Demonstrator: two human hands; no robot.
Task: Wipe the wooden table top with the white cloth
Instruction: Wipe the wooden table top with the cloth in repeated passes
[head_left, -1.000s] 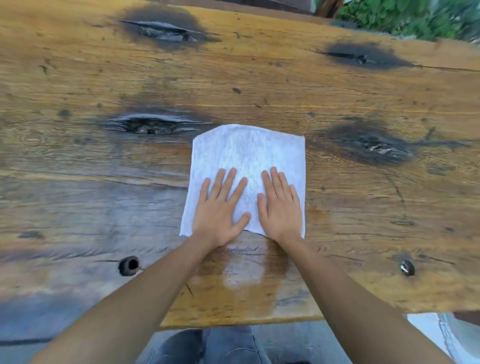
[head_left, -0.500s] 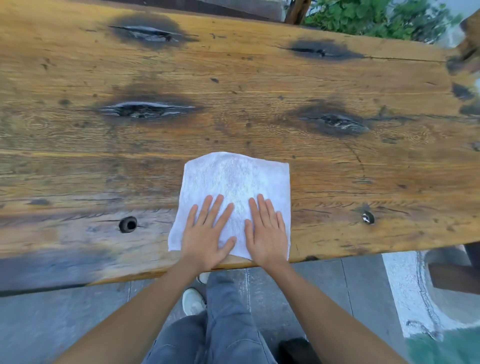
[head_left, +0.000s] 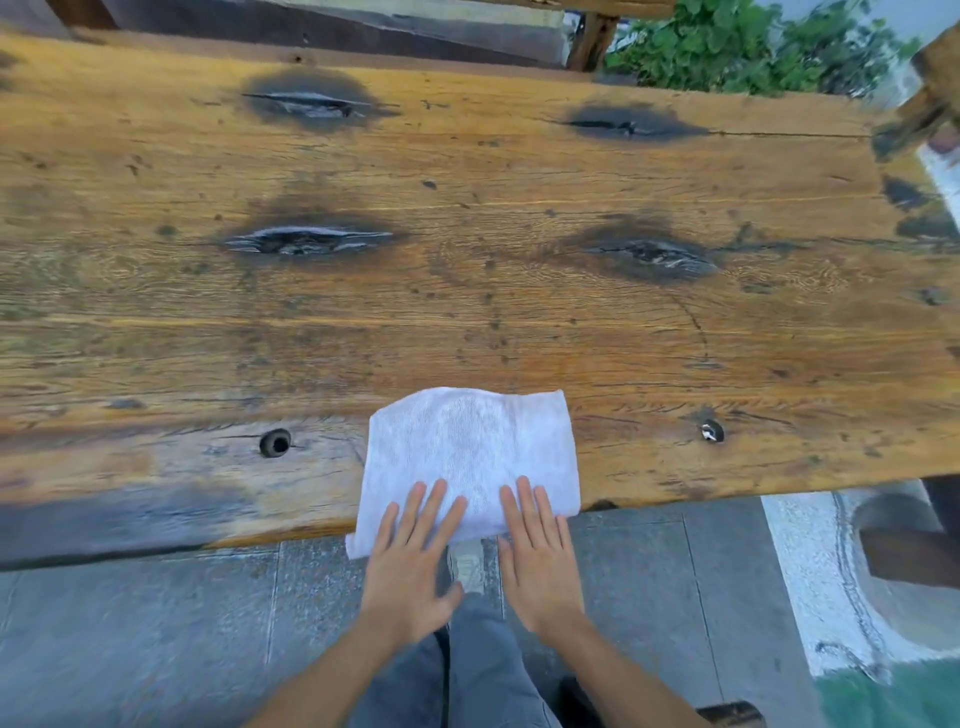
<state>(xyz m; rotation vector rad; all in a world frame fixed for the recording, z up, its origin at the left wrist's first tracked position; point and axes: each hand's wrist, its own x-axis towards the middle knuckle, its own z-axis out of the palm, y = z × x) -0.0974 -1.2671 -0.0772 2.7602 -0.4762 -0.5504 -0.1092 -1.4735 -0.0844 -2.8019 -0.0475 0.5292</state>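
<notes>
Wooden table top of weathered golden-brown planks, marked by four dark, split knots and two small round holes near its front edge. A square white woven cloth lies flat at that front edge, its near border hanging slightly past the wood. The left hand and right hand lie side by side, apart, fingers straight and spread; only the fingertips rest on the near part of the cloth, while both palms are off the table, above the grey paved floor. Grey trousers show between the forearms. Green foliage stands beyond the far edge.
</notes>
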